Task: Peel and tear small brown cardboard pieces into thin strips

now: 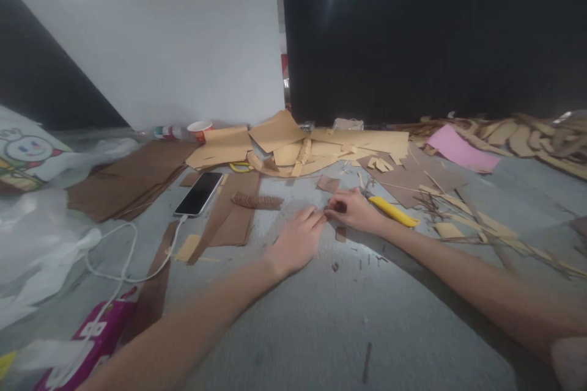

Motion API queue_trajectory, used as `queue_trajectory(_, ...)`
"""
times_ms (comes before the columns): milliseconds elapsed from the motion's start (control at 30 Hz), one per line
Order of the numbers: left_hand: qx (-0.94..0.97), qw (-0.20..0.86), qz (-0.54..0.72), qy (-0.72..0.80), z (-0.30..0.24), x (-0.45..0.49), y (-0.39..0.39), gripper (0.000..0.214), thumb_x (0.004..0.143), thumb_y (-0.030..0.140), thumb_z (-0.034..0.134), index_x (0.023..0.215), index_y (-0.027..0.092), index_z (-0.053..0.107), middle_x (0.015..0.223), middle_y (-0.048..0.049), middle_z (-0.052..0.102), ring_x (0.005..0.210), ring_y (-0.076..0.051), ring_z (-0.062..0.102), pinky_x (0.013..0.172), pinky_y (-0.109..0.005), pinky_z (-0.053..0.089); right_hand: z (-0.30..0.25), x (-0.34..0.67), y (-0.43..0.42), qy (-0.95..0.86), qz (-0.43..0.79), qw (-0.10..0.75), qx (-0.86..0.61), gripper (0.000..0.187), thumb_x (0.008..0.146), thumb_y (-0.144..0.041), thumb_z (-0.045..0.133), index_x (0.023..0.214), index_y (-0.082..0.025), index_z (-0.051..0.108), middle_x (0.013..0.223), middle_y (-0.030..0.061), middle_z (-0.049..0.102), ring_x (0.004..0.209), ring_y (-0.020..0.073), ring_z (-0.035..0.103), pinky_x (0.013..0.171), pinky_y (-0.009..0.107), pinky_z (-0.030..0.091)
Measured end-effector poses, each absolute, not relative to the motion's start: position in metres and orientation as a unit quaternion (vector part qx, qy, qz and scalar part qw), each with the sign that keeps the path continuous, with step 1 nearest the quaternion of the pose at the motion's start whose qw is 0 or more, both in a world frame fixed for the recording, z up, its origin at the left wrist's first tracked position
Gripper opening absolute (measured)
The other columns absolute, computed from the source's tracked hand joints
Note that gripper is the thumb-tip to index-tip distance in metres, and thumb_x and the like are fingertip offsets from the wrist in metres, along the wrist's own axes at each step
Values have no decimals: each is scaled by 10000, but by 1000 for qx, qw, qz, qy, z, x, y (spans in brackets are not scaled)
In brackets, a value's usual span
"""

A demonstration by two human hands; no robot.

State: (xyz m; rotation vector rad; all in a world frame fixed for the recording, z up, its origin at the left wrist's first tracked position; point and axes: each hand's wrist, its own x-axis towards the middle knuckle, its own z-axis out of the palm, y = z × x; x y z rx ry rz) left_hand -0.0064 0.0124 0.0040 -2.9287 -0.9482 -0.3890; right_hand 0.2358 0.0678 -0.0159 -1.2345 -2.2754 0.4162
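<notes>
In the middle of the grey table my left hand [299,238] and my right hand [352,210] meet at the fingertips. Both are closed in a pinch, and whatever lies between the fingers is too small and hidden to name. A small brown square piece [340,234] lies just below my right hand, and another brown piece [328,183] sits above it. Beside my right wrist rests a yellow-handled tool [394,212], its working end partly hidden behind the hand. To the left of my hands lies a ridged brown strip piece [257,201], on or beside brown sheets [233,223].
A phone [200,194] on a white cable lies left, with a purple power strip [103,333] in front. Tan sheets [284,137] and a paper cup [200,129] stand at the back. A pink sheet [463,149] and scraps [481,226] cover the right side.
</notes>
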Motion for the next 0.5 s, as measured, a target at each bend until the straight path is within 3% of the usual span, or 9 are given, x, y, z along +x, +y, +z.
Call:
queue_trajectory(167,-946,21,-103,-308,9,-4,11,396,1068,78,440,1371,57,694,1396,-169,719,1386,-300,598,1193,-447,508,-15,240,66,-863,108,275,-409,236,1060,-378,692,886,-225,744,867,18,745,813,192,668,923,407,378)
queue_trajectory(500,-943,34,-104,-313,7,0,10,348,1078,69,435,1279,61,719,1321,-173,733,1299,-295,640,1127,-432,548,-5,253,62,-934,52,218,-278,312,1119,-282,536,882,-234,733,870,37,689,803,200,610,951,430,409)
